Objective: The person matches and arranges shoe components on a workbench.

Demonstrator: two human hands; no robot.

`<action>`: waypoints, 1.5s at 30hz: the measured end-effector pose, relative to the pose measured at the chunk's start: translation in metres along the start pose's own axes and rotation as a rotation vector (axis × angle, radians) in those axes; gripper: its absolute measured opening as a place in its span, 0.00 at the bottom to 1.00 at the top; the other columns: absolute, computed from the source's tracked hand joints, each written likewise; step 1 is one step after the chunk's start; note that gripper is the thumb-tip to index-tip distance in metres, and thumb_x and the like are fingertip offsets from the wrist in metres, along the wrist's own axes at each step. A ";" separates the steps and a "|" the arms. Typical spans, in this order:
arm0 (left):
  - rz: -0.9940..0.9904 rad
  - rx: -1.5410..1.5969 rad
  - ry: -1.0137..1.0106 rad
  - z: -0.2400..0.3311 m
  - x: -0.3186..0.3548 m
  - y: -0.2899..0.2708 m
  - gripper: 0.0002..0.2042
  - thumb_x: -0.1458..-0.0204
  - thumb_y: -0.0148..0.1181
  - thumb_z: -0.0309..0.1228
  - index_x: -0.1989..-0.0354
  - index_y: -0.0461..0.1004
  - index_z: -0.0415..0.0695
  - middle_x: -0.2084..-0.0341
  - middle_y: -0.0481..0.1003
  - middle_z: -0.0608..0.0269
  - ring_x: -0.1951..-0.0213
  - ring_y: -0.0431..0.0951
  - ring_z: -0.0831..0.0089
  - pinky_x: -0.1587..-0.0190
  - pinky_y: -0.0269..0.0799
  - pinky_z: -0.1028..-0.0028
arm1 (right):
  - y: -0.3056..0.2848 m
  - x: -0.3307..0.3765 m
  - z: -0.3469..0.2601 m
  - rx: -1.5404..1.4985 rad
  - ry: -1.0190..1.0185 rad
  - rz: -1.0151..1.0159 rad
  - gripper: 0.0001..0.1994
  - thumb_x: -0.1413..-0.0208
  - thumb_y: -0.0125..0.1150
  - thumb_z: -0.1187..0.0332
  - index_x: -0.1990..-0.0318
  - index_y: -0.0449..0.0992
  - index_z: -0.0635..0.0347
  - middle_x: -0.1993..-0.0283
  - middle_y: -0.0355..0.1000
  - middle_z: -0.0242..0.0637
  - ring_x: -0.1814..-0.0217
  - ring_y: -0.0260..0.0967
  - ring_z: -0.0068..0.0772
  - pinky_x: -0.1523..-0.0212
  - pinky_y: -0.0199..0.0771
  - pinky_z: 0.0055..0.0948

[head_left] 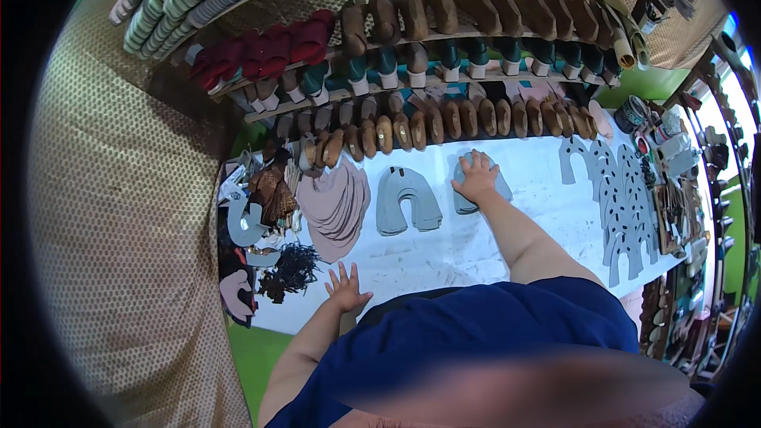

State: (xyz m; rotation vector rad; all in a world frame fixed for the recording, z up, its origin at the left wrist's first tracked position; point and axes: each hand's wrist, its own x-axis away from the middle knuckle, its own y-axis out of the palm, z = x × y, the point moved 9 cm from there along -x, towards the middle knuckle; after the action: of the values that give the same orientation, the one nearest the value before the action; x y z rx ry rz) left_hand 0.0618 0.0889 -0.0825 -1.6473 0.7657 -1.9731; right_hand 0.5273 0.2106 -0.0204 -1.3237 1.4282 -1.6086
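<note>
My right hand [477,181] is stretched out over the white table [444,261] and rests, fingers spread, on a stack of grey cut pieces [502,187]. The hand covers much of that stack. Just left of it lies a pile of grey U-shaped shoe upper pieces [390,204]. My left hand [346,293] is held at the near edge of the table, fingers apart, with nothing in it. Beyond it, a fanned pile of dusty-pink cut pieces [337,210] is spread on the table, and a tangle of black strips [289,272] lies to its left.
Several grey U-shaped pieces with dark holes [625,198] overlap in rows at the right. Brown shoe lasts [452,120] line the table's back, below shelves holding more lasts and red shoes [265,51]. Tools and small containers [675,154] crowd the right edge. A patterned curtain [127,214] hangs left.
</note>
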 end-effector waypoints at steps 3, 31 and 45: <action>-0.016 -0.002 -0.008 -0.001 0.000 0.004 0.57 0.54 0.60 0.63 0.25 0.26 0.57 0.28 0.17 0.46 0.30 0.16 0.34 0.35 0.24 0.33 | -0.011 0.005 -0.007 0.011 0.021 -0.106 0.38 0.43 0.51 0.39 0.28 0.54 0.41 0.20 0.34 0.39 0.19 0.28 0.48 0.32 0.33 0.74; 0.039 0.034 0.073 -0.001 0.005 -0.002 0.59 0.55 0.61 0.64 0.26 0.23 0.60 0.28 0.15 0.49 0.30 0.14 0.37 0.35 0.23 0.32 | -0.039 0.079 -0.123 -0.488 -0.434 0.518 0.06 0.45 0.60 0.67 0.61 0.79 0.52 0.55 0.77 0.37 0.41 0.68 0.42 0.32 0.50 0.63; 0.112 -0.177 0.277 -0.018 0.027 0.015 0.54 0.53 0.61 0.61 0.25 0.31 0.58 0.26 0.20 0.51 0.28 0.18 0.39 0.33 0.25 0.36 | -0.099 0.245 -0.091 -0.249 -0.452 0.393 0.05 0.49 0.60 0.69 0.66 0.79 0.48 0.61 0.74 0.30 0.45 0.67 0.41 0.34 0.39 0.77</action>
State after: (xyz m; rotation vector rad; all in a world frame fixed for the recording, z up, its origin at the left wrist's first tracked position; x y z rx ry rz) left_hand 0.0392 0.0621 -0.0755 -1.4033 1.1386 -2.1299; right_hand 0.3813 0.0443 0.1499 -1.3304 1.5093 -0.8359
